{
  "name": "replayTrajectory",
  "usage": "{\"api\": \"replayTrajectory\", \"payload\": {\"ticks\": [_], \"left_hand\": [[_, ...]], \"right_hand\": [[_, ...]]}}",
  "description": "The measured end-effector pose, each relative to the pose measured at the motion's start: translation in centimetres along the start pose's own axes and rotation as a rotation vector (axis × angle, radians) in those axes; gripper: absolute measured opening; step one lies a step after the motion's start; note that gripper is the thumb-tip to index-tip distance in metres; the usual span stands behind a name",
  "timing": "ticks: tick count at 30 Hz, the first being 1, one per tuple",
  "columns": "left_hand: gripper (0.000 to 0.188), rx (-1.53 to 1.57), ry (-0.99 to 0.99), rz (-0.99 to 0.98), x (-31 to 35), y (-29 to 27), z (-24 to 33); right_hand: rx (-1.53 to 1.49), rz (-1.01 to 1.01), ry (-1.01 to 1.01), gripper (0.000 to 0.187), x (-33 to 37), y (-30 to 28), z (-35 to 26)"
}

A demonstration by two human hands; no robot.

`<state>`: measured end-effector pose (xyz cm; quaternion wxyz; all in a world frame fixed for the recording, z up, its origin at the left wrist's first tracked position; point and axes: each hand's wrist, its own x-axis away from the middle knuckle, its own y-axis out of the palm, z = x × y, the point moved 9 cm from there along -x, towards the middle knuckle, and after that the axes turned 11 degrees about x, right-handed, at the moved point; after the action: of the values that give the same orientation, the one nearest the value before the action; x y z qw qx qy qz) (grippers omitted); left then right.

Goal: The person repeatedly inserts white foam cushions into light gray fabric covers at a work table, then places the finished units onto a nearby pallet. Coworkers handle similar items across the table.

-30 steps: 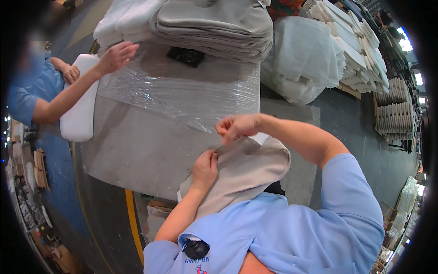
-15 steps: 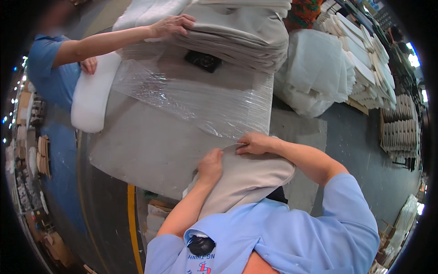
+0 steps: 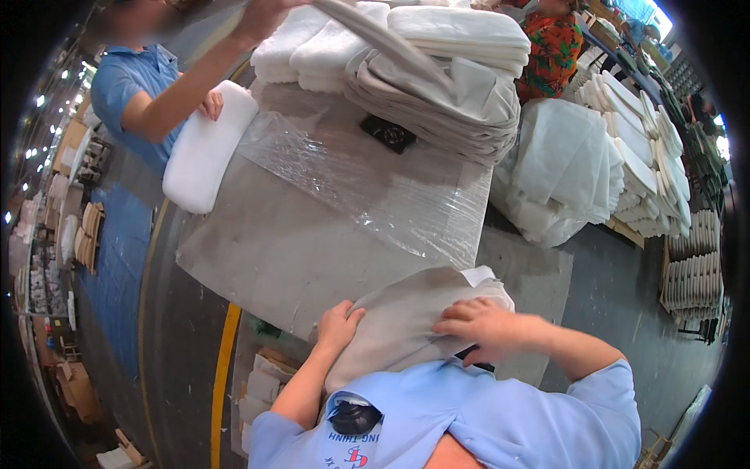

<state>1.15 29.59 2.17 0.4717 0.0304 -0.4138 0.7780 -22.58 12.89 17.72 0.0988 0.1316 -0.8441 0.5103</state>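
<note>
A grey fabric cushion cover (image 3: 398,320) lies against my front at the near edge of the table, with white padding (image 3: 480,275) showing at its far right corner. My left hand (image 3: 337,327) grips the cover's left edge, thumb on top; some of its fingers are hidden. Over the right part of the cover is my right hand (image 3: 483,322), slightly blurred, its fingers stretched out on the fabric and not closed on it.
Clear plastic film (image 3: 351,199) lies across the grey table (image 3: 258,258). Beyond are a dark patterned object (image 3: 387,134), stacked grey covers (image 3: 437,109) and white pads (image 3: 461,31). A co-worker (image 3: 137,86) at the left lifts a grey cover, other hand on a white pad (image 3: 209,148).
My right hand has let go of the cover's far edge and come nearer over the fabric. My left hand has slid to the left edge. The co-worker has raised a grey cover from the stack.
</note>
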Motion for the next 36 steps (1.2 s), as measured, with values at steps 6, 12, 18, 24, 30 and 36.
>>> {"api": "replayTrajectory", "payload": {"ticks": [6,12,18,24,30,36], "left_hand": [[0.038,0.06,0.066,0.096,-2.8,-0.4,-0.8],[0.028,0.605,-0.056,0.492,-2.1,-7.6,-5.9],[0.03,1.216,-0.04,0.705,3.9,-8.9,-7.7],[0.06,1.338,0.063,0.097,2.0,-0.9,3.0],[0.048,1.212,0.441,0.003,-6.2,-3.5,14.3],[0.042,0.757,0.22,-0.309,-8.2,0.5,16.5]], "right_hand": [[0.276,0.14,0.086,0.079,-3.5,0.9,-3.1],[0.19,0.262,0.012,0.06,-3.2,0.0,-3.1],[-0.178,0.555,0.23,0.053,1.2,-5.5,0.6],[-0.983,0.952,0.429,0.05,4.8,-4.5,5.4],[-1.509,1.164,0.224,0.055,-0.3,0.1,2.3],[-1.491,0.682,0.17,0.062,1.4,5.1,-0.6]]}}
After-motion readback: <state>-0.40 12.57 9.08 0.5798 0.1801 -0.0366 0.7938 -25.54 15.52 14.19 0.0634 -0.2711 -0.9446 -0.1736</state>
